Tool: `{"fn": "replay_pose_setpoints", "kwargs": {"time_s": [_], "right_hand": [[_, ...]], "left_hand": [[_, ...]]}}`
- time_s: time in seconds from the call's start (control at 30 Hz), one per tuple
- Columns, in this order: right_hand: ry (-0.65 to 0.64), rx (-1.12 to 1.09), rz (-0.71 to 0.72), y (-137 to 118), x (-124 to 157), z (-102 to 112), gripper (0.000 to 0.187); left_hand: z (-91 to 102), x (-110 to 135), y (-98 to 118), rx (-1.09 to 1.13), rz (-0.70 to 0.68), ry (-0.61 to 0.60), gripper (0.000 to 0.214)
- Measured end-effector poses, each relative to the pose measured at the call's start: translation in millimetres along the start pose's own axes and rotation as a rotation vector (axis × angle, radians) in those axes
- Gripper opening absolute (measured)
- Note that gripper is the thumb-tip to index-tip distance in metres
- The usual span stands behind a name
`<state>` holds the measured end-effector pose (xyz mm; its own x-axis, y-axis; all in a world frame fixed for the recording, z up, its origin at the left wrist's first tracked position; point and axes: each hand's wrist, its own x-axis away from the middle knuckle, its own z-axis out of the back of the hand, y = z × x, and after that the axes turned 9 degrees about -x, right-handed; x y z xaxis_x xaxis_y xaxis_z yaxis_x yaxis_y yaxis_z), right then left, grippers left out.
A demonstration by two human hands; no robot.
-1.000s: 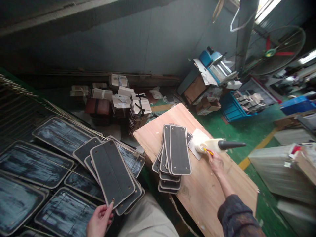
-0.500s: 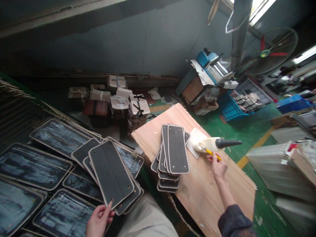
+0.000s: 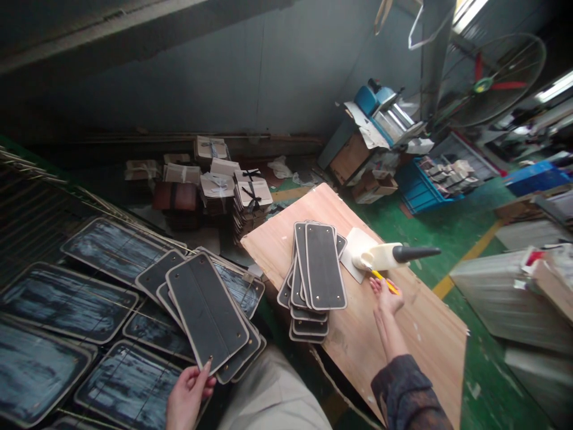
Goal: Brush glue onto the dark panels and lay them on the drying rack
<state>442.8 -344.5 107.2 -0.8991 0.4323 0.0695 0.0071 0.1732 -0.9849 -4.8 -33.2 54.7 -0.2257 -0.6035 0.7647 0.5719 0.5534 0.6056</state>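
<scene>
My left hand (image 3: 191, 389) pinches the near corner of a dark rectangular panel (image 3: 208, 310) with a pale edge and small rivets. That panel lies on top of several like it, fanned out. My right hand (image 3: 387, 296) grips a yellow-handled brush (image 3: 384, 280), its head at the mouth of a cream bottle (image 3: 385, 257) with a dark tapered end, which lies on its side. Beneath the bottle's mouth is a white sheet (image 3: 353, 251). Between my hands, a staggered stack of dark panels (image 3: 323, 266) rests on the wooden board (image 3: 358, 334).
Panels smeared with a whitish coating (image 3: 67, 301) lie on a wire rack at the left. Tied bundles of pale pieces (image 3: 253, 194) stand on the floor by the wall. Farther back are a blue machine (image 3: 380, 113), a blue crate (image 3: 423, 188) and a large fan (image 3: 483, 83).
My right hand has shifted slightly left with the brush, and its forearm is angled differently. My left hand keeps its pinch on the panel. The whole view has shifted slightly.
</scene>
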Motion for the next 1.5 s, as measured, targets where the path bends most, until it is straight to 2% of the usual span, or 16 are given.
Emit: {"fn": "replay_pose_setpoints", "kwargs": {"time_s": [0.17,0.33,0.5,0.63,0.77,0.83,1.0,1.17,1.2,1.27,1.33,1.37,1.43,1.5], "right_hand": [[0.059,-0.066,-0.116,-12.0,7.4,15.3,0.04],[0.046,-0.093,-0.227,-14.2,-9.6,2.6,0.015],[0.041,-0.022,-0.256,-9.9,-16.4,-2.7,0.014],[0.02,0.081,-0.126,-17.5,0.3,10.4,0.023],[-0.061,0.226,0.105,-28.7,10.1,9.3,0.042],[-0.137,0.345,0.209,-32.4,9.8,1.2,0.049],[-0.374,0.731,0.381,-37.5,14.8,-17.2,0.05],[-0.608,0.965,0.49,-58.6,44.0,-16.4,0.05],[-0.648,1.068,0.596,-65.8,50.7,-18.4,0.051],[-0.662,1.097,0.785,-81.3,66.0,-31.1,0.051],[-0.709,0.954,0.84,-95.4,89.3,-56.7,0.045],[-0.749,0.866,0.834,-100.4,105.5,-73.3,0.043],[-0.888,0.698,0.724,-103.4,146.5,-110.0,0.04],[-1.136,0.589,0.543,-94.7,194.5,-145.5,0.036]], "left_hand": [[-0.8,-1.0,-1.3,0.022,0.003,-0.006,0.055],[-0.2,-0.3,-1.1,0.02,0.007,-0.031,0.054],[1.6,-0.3,-0.7,0.019,0.007,-0.042,0.054],[1.7,-1.3,-0.1,0.026,0.016,-0.051,0.054],[0.5,-1.2,3.1,0.055,0.031,-0.051,0.056],[0.0,-0.6,5.3,0.066,0.042,-0.054,0.056],[0.1,-0.7,7.7,0.077,0.021,-0.066,0.056],[-1.7,1.5,7.6,0.087,-0.04,-0.039,0.052],[-2.6,1.8,8.1,0.091,-0.052,-0.032,0.051],[-4.2,1.4,9.7,0.106,-0.077,-0.007,0.05],[-5.0,0.4,11.4,0.121,-0.096,0.021,0.049],[-5.0,0.2,12.0,0.126,-0.102,0.029,0.048],[-4.5,0.4,12.2,0.131,-0.113,0.036,0.045],[-3.8,1.3,11.3,0.135,-0.119,0.043,0.043]]}}
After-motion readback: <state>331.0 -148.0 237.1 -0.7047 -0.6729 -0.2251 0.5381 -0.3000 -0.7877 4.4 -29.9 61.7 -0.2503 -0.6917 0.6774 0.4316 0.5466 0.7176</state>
